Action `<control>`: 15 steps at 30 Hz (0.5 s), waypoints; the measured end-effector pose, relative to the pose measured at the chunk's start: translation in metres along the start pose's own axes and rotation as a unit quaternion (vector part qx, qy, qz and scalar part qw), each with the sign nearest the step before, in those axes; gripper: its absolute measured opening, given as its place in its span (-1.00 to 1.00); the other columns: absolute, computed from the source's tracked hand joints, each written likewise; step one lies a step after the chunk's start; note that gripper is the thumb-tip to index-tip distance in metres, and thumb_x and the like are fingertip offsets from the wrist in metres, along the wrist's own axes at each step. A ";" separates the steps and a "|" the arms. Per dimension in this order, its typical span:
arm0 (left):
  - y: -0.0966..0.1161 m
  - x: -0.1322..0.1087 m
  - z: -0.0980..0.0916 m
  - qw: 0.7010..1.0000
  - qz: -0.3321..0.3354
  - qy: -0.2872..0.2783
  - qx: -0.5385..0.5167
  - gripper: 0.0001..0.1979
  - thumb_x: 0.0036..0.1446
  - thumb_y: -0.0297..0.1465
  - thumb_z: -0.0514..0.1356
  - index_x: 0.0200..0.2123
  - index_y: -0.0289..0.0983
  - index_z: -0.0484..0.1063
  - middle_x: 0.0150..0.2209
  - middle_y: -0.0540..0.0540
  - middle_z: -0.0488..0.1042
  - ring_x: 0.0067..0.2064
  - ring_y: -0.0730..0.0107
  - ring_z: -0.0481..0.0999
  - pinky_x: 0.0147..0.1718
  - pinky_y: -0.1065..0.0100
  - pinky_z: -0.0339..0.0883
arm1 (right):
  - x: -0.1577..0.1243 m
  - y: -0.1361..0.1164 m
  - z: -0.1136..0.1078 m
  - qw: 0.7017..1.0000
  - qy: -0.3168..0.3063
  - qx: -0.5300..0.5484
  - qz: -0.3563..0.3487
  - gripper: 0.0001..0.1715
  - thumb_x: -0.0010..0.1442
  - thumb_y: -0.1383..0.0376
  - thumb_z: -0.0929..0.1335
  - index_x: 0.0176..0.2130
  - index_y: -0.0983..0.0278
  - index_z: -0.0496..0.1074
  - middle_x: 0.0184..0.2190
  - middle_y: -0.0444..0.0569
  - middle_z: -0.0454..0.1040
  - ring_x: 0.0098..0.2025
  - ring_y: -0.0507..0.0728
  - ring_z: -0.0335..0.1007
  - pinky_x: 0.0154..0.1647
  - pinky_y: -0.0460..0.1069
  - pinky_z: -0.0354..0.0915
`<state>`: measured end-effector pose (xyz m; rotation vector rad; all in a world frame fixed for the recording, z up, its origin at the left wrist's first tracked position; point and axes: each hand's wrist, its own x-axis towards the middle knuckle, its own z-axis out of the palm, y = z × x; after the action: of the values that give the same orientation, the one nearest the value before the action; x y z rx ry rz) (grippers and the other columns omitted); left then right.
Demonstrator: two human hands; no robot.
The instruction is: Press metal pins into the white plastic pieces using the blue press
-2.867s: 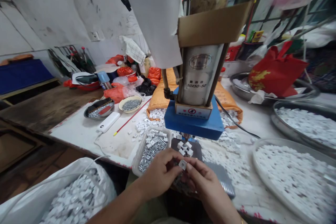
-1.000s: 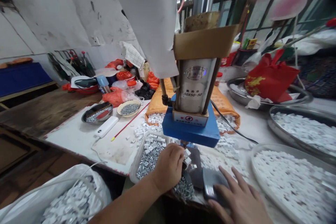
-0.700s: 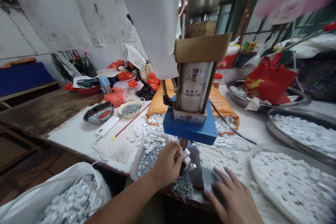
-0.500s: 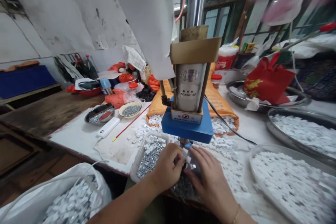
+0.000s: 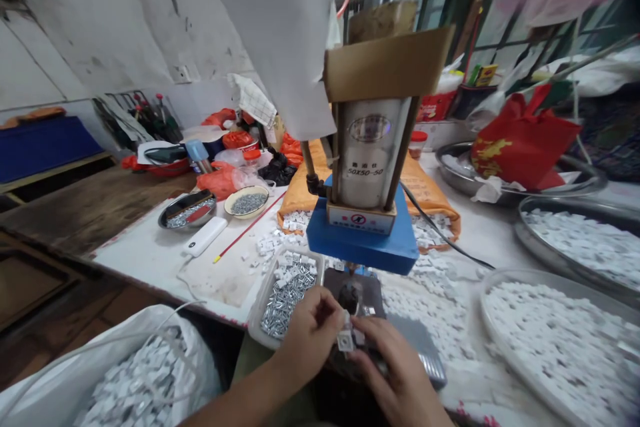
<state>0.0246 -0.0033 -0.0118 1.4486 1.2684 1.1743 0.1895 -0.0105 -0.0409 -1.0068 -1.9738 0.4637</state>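
Note:
My left hand [image 5: 313, 327] is closed, thumb and fingertips pinched on a small white plastic piece [image 5: 345, 340]. On the other side of that piece is my right hand [image 5: 395, 363], its thumb and fingers pressed around the piece's right edge. Both hands are in front of the press [image 5: 370, 153], below its blue block [image 5: 360, 233]. A dark metal base [image 5: 370, 287] shows just beyond the fingertips. Left of the hands, a clear tub [image 5: 255, 320] holds metal pins [image 5: 285, 300] with some white pieces on top.
A grey ridged block [image 5: 417, 347] lies right of the base. Round trays [image 5: 487, 320] of white pieces stand at the right. A white sack [image 5: 200, 360] of pieces is at lower left. Bowls [image 5: 247, 202], a white power bank [image 5: 207, 237] and a red stick [image 5: 250, 230] lie at left.
Both hands have drawn back from under the press towards me, uncovering the metal base and the ridged block. The white piece now shows between the fingertips. The view has shifted slightly.

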 end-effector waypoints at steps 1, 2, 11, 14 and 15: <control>0.000 0.001 -0.002 0.999 -0.042 -0.008 -0.030 -0.92 0.11 -0.42 0.10 -0.43 -0.27 0.27 -0.50 0.03 0.31 -0.45 0.47 0.32 -0.44 0.42 0.21 | 0.003 -0.002 0.001 0.998 -0.006 0.042 0.048 -0.72 0.17 0.25 0.32 -0.09 0.19 0.42 -0.23 0.02 0.54 -0.21 0.14 0.49 -0.22 -0.02 0.44; 0.000 0.003 -0.004 0.996 -0.068 -0.016 -0.054 -0.91 0.12 -0.40 0.09 -0.42 -0.28 0.30 -0.51 0.04 0.31 -0.46 0.48 0.31 -0.46 0.44 0.19 | 0.006 -0.004 0.002 0.991 -0.005 0.083 0.104 -0.75 0.16 0.22 0.32 -0.14 0.21 0.45 -0.28 0.00 0.55 -0.26 0.13 0.50 -0.26 -0.04 0.44; -0.006 0.009 -0.007 0.998 -0.033 -0.035 -0.039 -0.83 0.05 -0.48 0.14 -0.24 -0.28 0.40 -0.33 -0.05 0.44 -0.31 0.40 0.40 -0.30 0.39 0.28 | 0.027 -0.001 0.006 0.893 0.019 0.298 0.335 -0.62 -0.02 0.02 0.41 -0.32 0.26 0.47 -0.48 -0.09 0.54 -0.45 0.08 0.44 -0.43 -0.08 0.38; -0.004 0.006 -0.009 0.998 0.013 -0.038 0.052 -0.82 0.04 -0.50 0.16 -0.23 -0.27 0.43 -0.30 -0.05 0.43 -0.29 0.39 0.40 -0.27 0.37 0.27 | 0.022 0.000 0.006 0.898 0.002 0.293 0.328 -0.64 -0.01 0.03 0.41 -0.31 0.24 0.47 -0.44 -0.09 0.54 -0.41 0.09 0.45 -0.38 -0.08 0.39; -0.003 0.004 -0.010 0.996 0.022 -0.039 0.072 -0.82 0.04 -0.50 0.17 -0.23 -0.27 0.44 -0.31 -0.05 0.43 -0.29 0.38 0.39 -0.26 0.36 0.27 | 0.020 -0.001 0.006 0.899 -0.005 0.295 0.323 -0.64 -0.01 0.03 0.41 -0.31 0.24 0.47 -0.43 -0.08 0.55 -0.39 0.11 0.47 -0.36 -0.07 0.40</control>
<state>0.0143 0.0016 -0.0123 1.6185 1.2948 1.0621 0.1776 0.0051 -0.0336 -1.2204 -1.3110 1.3399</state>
